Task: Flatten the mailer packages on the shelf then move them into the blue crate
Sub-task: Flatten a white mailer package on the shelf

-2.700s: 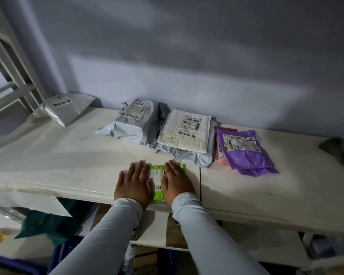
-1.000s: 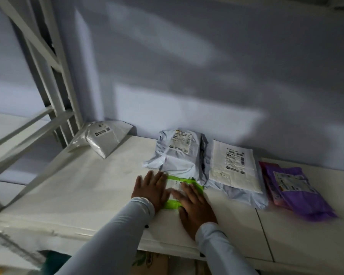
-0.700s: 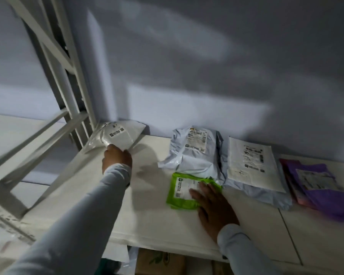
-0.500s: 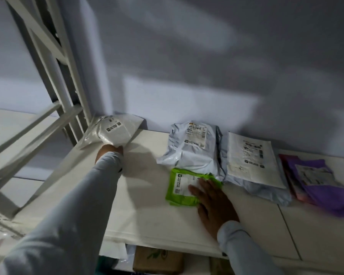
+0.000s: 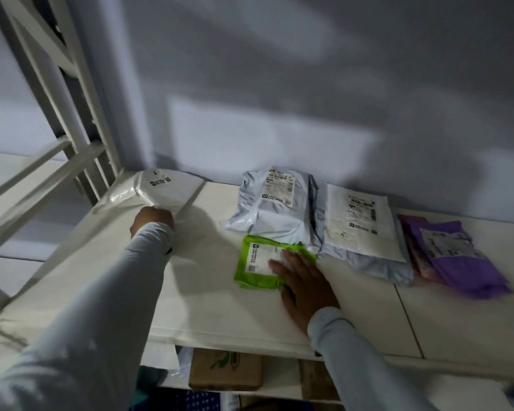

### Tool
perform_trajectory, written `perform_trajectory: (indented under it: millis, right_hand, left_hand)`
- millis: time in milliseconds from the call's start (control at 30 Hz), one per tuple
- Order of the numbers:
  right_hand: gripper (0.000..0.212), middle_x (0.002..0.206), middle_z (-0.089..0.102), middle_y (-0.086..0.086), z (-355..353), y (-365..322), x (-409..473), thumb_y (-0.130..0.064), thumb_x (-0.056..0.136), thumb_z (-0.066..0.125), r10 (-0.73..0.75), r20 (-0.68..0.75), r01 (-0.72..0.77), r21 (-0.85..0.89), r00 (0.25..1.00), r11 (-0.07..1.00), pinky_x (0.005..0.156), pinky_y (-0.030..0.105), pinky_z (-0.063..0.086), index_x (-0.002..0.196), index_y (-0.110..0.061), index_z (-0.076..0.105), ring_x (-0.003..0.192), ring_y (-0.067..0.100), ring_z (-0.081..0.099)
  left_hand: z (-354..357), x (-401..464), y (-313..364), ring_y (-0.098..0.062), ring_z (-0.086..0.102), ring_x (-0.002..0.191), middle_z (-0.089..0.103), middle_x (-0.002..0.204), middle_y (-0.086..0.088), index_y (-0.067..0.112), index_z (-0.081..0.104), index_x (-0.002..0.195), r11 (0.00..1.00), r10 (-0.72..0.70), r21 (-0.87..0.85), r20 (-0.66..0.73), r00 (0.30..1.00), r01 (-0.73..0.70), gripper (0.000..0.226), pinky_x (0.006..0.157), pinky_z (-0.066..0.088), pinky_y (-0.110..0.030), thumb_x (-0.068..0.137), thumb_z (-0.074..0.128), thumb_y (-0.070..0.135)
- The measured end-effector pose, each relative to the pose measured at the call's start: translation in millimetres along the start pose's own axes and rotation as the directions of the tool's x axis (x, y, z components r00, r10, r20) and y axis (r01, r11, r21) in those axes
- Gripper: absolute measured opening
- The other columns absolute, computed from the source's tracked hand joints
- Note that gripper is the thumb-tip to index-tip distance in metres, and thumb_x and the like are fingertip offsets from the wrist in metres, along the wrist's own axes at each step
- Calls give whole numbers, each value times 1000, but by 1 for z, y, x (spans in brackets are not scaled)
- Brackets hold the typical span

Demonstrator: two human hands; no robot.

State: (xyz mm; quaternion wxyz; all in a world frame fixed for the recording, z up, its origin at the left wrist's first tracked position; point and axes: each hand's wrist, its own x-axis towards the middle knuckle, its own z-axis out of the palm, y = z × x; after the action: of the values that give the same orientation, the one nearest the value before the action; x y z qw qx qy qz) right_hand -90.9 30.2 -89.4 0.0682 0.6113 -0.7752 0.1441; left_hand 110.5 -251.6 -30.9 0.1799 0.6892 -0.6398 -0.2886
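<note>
The flat lime-green plastic mailer [image 5: 263, 262] lies on the white shelf [image 5: 208, 292] under the open, flat right hand [image 5: 304, 284], while the left hand [image 5: 152, 219], fingers hidden, reaches the white plastic mailer [image 5: 163, 191], probably next for flattening.

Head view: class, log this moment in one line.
left hand: on white mailer | right hand: flat on green mailer | shelf
</note>
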Motion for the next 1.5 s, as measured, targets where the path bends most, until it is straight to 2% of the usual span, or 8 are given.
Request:
perform_trajectory:
  millis: [433,567,733,900,1100,1233,1367,1500]
  right_hand:
    - [76,156,25,1,-39,-7,2,-62,83,28,169,272,-261,350,947,900,118,36,19,150,-27,23,145,22,19]
    - [52,126,62,6,-75,0,-1,-57,87,45,372,260,-438,706,891,556,104,33,41,118,-19,64,119,22,55]
    - [49,108,69,8,-110,14,6,-52,77,67,627,433,-174,885,648,-432,83,38,55,107,-14,63,93,24,66]
    - [28,104,63,-2,-134,75,-34,-33,84,69,809,340,-342,921,480,-184,67,18,39,105,-16,60,90,11,56]
    - [20,104,71,9,-138,118,-85,-21,84,70,563,547,-344,834,619,-432,86,48,54,103,-16,66,96,27,66]
    - [28,94,74,9,-134,136,-104,-22,83,71,486,598,-531,798,637,-286,94,46,50,107,-6,67,93,29,67]
    - [55,117,66,4,-123,147,-103,-57,84,57,655,531,-811,539,538,229,99,29,41,118,-14,61,111,23,60]
    - [53,109,68,17,-123,154,-113,-51,90,52,749,342,-806,417,567,420,89,30,48,118,-7,62,100,30,64]
  left_hand:
    - [-27,-113,49,-21,49,72,49,70,-8,19,60,60,538,150,-813,-165,975,-220,15,74,56,-43,65,47,25]
    - [-4,-180,83,-18,50,66,52,71,-6,9,62,79,372,280,-925,29,960,-81,14,64,53,-31,75,49,6]
    - [53,-266,100,-2,58,52,64,53,12,11,66,79,609,568,-780,306,764,-141,15,59,48,-20,65,62,11]
    - [88,-303,104,8,61,62,66,57,20,5,69,100,851,522,-458,676,520,-259,18,59,44,-12,86,61,-3]
    - [90,-283,100,-23,67,75,73,95,-10,8,62,112,911,241,-413,523,817,-5,30,69,45,-28,96,48,29]
    - [99,-289,100,-25,59,80,64,89,-9,11,65,95,733,183,-517,775,605,441,67,76,50,-35,79,48,74]
    - [116,-305,111,-33,55,117,60,124,-20,5,59,125,975,209,-16,414,886,-222,50,99,39,-32,97,44,43]
    - [110,-309,109,-34,58,112,62,121,-20,7,64,114,964,257,-10,273,927,-265,40,92,42,-33,95,48,39]
